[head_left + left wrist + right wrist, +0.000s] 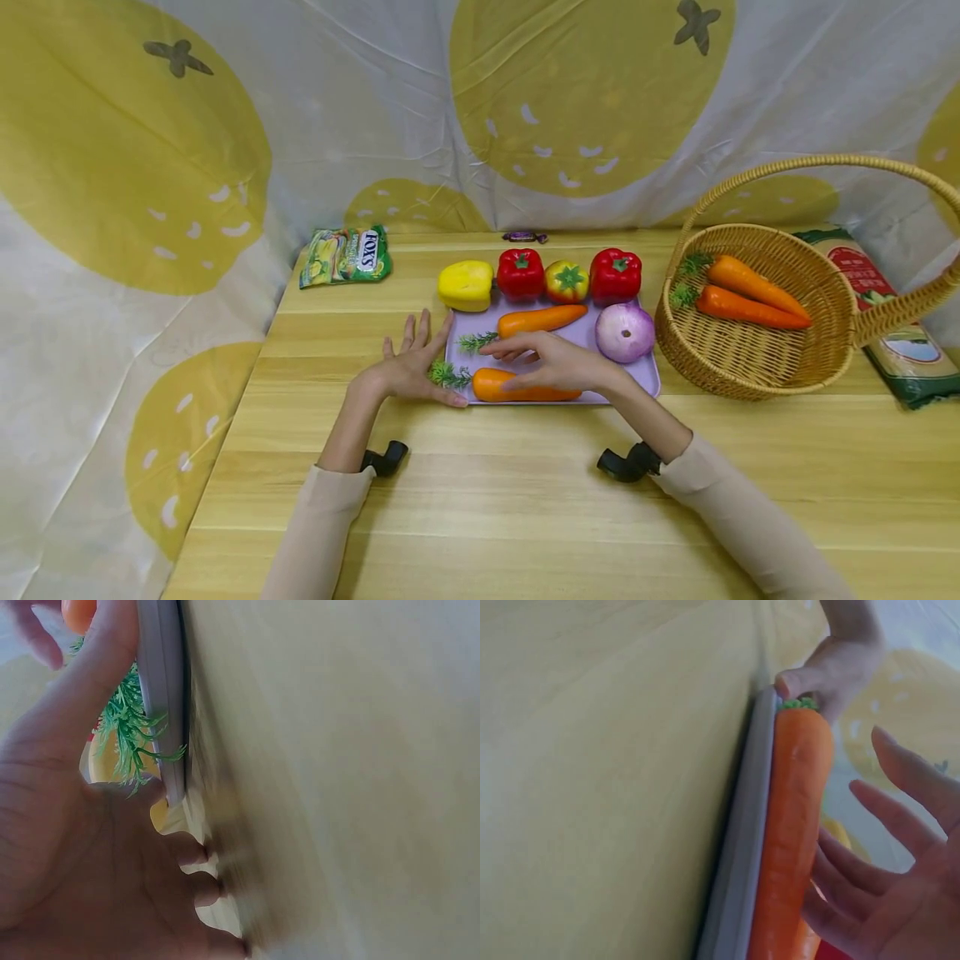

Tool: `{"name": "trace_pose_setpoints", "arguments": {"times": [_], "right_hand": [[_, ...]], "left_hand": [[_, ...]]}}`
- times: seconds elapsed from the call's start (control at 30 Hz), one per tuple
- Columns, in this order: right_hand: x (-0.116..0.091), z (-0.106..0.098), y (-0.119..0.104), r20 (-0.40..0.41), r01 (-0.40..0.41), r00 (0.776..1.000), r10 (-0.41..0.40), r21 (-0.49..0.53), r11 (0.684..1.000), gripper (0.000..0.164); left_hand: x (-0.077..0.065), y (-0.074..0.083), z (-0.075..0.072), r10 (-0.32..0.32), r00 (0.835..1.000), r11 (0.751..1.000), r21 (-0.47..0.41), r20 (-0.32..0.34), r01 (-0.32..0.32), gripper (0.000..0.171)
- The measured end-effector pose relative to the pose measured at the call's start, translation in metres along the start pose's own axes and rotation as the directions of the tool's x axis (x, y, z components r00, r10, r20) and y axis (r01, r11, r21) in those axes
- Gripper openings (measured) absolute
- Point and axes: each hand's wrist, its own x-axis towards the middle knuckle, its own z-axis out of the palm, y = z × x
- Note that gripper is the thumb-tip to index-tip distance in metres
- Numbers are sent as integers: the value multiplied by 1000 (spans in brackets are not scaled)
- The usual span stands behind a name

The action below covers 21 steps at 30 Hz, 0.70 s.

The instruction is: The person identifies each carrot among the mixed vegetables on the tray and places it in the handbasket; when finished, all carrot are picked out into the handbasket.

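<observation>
A lavender tray lies on the table. My left hand is at its left end, fingers spread, thumb at the front corner of the rim. Over the tray hovers my right hand, fingers loosely bent with nothing between them; in the right wrist view they are beside the front carrot. Another carrot lies behind it, and both have green tops toward the left. A purple onion sits at the right. Along the back are a yellow pepper, two red peppers and a small yellow-red vegetable.
Right of the tray stands a wicker basket with a tall handle, holding two carrots. A green-and-red package lies behind it. A green candy bag is at the back left, a purple-wrapped candy at the back edge.
</observation>
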Motion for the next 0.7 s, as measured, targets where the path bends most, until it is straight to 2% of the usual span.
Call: {"name": "trace_pose_setpoints", "arguments": {"times": [0.7], "right_hand": [[10,13,4,-3,-31,1000,31,-21,999,51]], "left_hand": [[0,0,0,-6,1000,1000,0,-2,6,138]]}}
